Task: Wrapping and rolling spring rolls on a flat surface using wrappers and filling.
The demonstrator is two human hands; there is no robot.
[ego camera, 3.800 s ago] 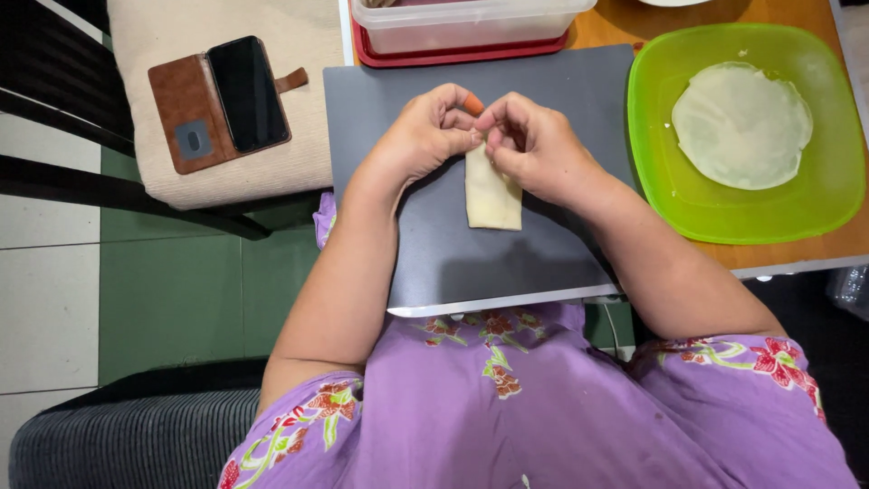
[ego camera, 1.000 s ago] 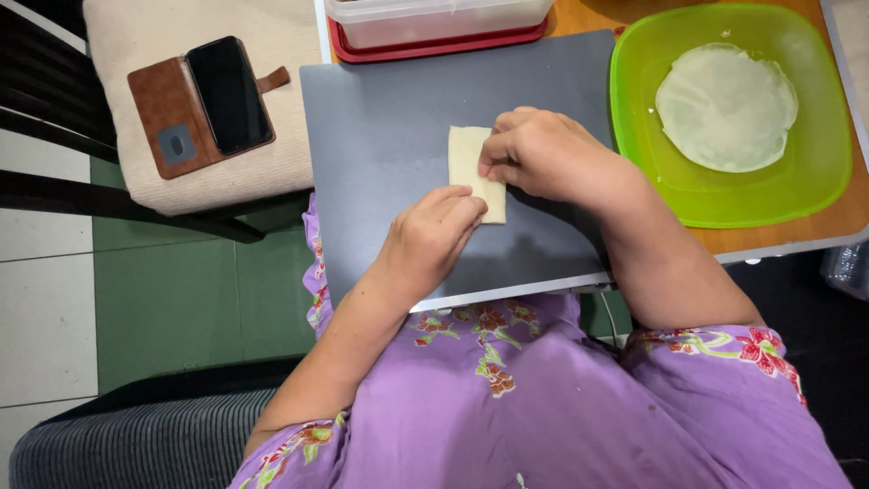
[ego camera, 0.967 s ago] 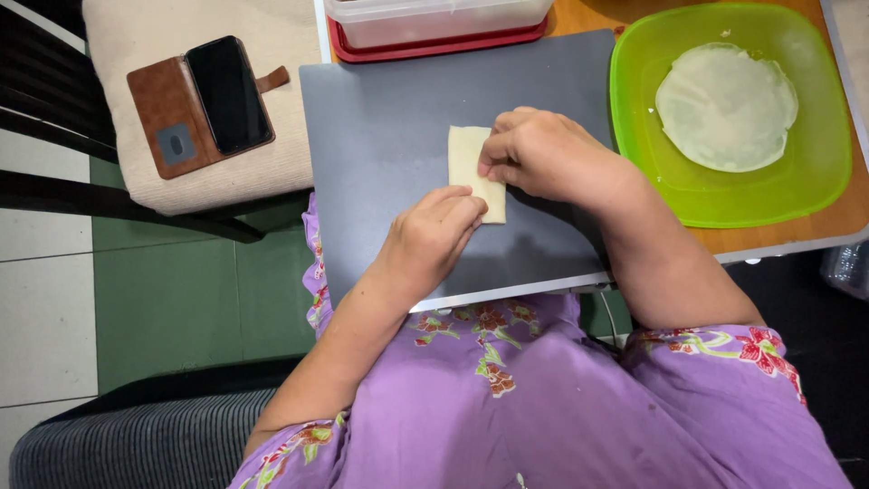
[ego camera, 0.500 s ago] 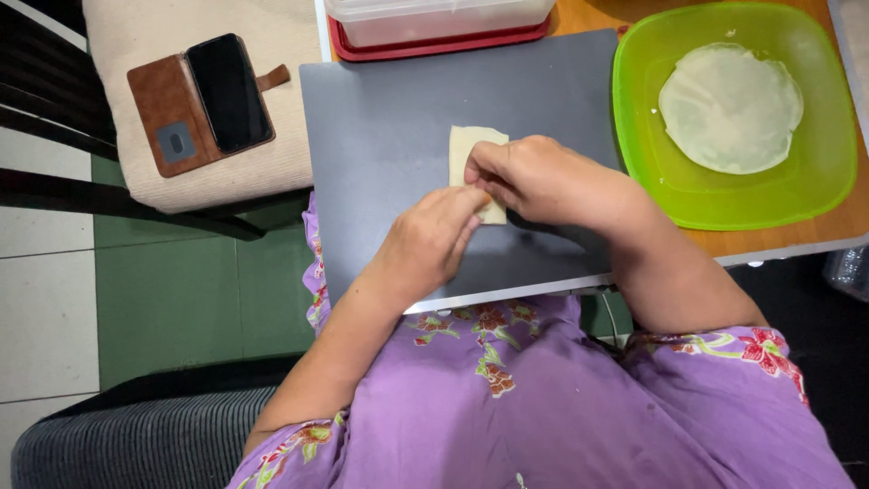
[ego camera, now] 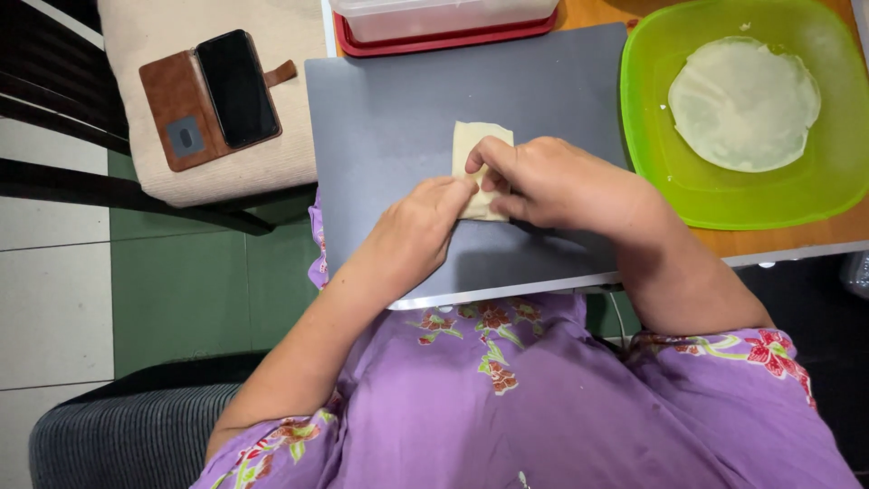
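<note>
Both hands pinch the folded wrapper (ego camera: 480,145) mid-board: my left hand (ego camera: 418,226) presses its lower edge, my right hand (ego camera: 552,186) grips the side. I judge too hard a squeeze could tear it on the grey board (ego camera: 389,118).

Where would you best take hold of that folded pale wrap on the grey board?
Probably by its two long edges, coming down from above. The folded wrap lies flat on the grey board as a narrow upright strip, soft and thin. Both the left hand and the right hand already cover its near end, leaving the far end free.
</note>
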